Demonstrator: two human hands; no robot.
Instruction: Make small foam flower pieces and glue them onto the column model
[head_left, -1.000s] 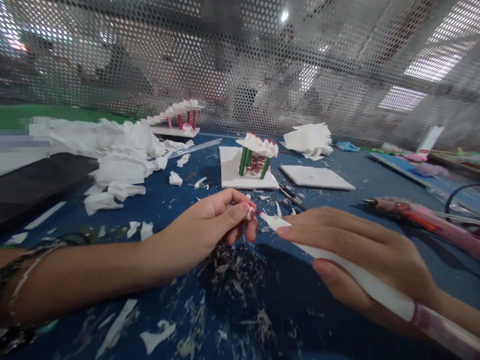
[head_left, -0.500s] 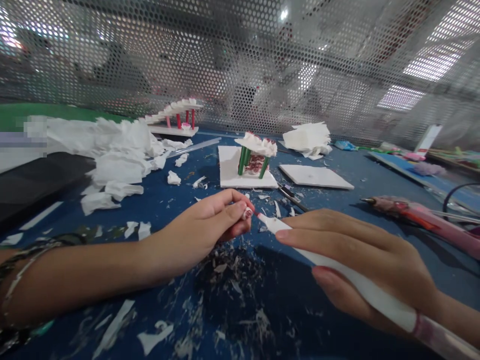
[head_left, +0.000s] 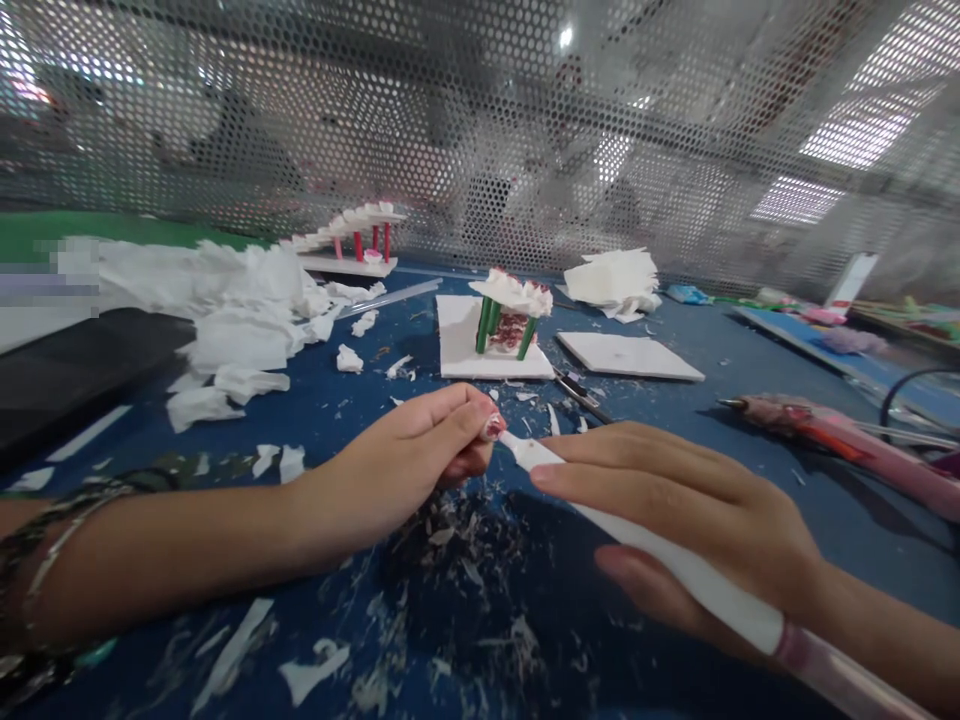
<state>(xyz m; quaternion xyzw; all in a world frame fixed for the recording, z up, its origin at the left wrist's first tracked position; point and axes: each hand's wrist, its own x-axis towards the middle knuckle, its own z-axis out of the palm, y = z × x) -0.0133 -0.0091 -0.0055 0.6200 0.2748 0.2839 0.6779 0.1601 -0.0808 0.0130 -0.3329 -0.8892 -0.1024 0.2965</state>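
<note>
My left hand [head_left: 397, 450] is closed, pinching a small white piece [head_left: 493, 428] marked with red between thumb and fingertips. In my right hand [head_left: 705, 500] lies a white marker [head_left: 667, 560] with a clear, purplish-red rear end. Its narrow tip meets the small piece, and the contact point is partly hidden. Behind the hands stands a little model [head_left: 511, 315] with green posts, a ragged white roof and red-stained parts, on a white foam board [head_left: 457, 335].
Torn white paper [head_left: 240, 335] is heaped at left, beside a black flat object [head_left: 82, 375]. White scraps litter the blue table. A white slab [head_left: 630, 355] and a pink pen-like tool [head_left: 847, 445] are at right. A stepped model [head_left: 360, 235] stands before the perforated metal screen [head_left: 480, 130].
My right hand has moved left, bringing the marker's tip from just beside the small piece onto it. My left hand has stayed nearly still, still pinching the piece.
</note>
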